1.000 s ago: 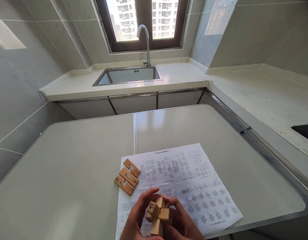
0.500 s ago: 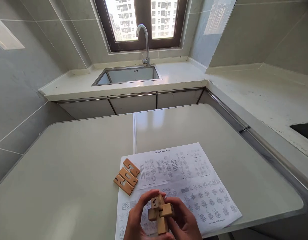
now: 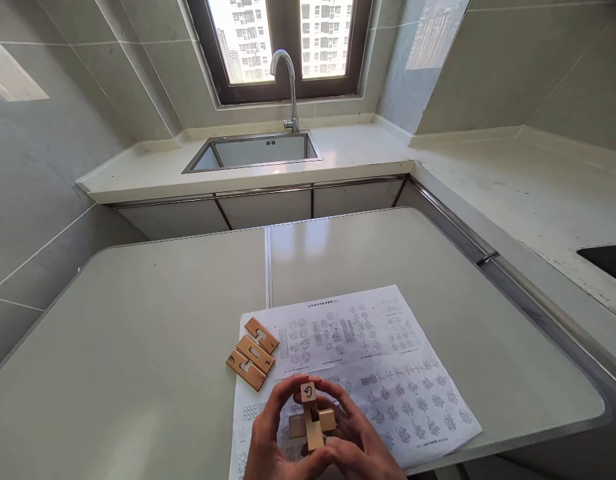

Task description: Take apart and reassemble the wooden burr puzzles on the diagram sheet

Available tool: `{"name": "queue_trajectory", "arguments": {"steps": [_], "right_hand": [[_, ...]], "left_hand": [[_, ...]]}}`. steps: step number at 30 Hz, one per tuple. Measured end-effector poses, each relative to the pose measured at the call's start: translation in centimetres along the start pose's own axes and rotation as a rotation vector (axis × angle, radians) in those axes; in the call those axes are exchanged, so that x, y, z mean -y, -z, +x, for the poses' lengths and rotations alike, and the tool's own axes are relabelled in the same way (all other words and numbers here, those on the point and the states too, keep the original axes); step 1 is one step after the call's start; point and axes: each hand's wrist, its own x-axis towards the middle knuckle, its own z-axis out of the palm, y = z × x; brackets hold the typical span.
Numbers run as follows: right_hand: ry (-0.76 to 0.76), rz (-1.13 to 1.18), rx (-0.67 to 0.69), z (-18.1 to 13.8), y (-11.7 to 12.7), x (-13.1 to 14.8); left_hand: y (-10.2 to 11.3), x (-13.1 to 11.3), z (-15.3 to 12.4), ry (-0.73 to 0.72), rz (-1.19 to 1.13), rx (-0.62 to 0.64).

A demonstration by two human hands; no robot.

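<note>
**A:** What have you got there?

**B:** A wooden puzzle point(image 3: 312, 417), a few notched bars locked into a cross. One bar stands upright, with a dark mark inked on its top end. A shorter bar crosses it about halfway down.

**A:** Which hand has it?

**B:** Both. My left hand point(image 3: 265, 440) curls around its left side, fingers bent over the top and thumb pressed in low. My right hand point(image 3: 363, 445) closes on the right side in the same way, fingertips point(image 3: 338, 395) resting near the upright bar. Neither hand is open, and both grip the wood.

**A:** Where is it, exactly?

**B:** It is in the air over the near left part of the printed sheet point(image 3: 388, 373), clear of the paper.

**A:** Anything else by the sheet?

**B:** Three loose pieces point(image 3: 253, 353) lie flat in a row at its far left corner, touching one another. The farthest overlaps the paper, and the other two sit mostly on the bare tabletop point(image 3: 138, 347) just left of the sheet.

**A:** And beyond?

**B:** Well past the sheet's far edge there is a sink point(image 3: 258, 150) with a curved tap point(image 3: 287, 87).
</note>
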Motion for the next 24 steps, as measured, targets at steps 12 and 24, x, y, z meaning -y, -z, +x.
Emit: {"name": "queue_trajectory", "arguments": {"steps": [12,24], "right_hand": [[-0.042,-0.242,-0.12,0.2,1.3,-1.2],[-0.14,-0.289,0.072,-0.1,1.4,0.1]], "left_hand": [[-0.1,-0.7,-0.1,0.101,-0.212,-0.046],[0.9,-0.3,0.0,0.176,-0.316,0.019]]}}
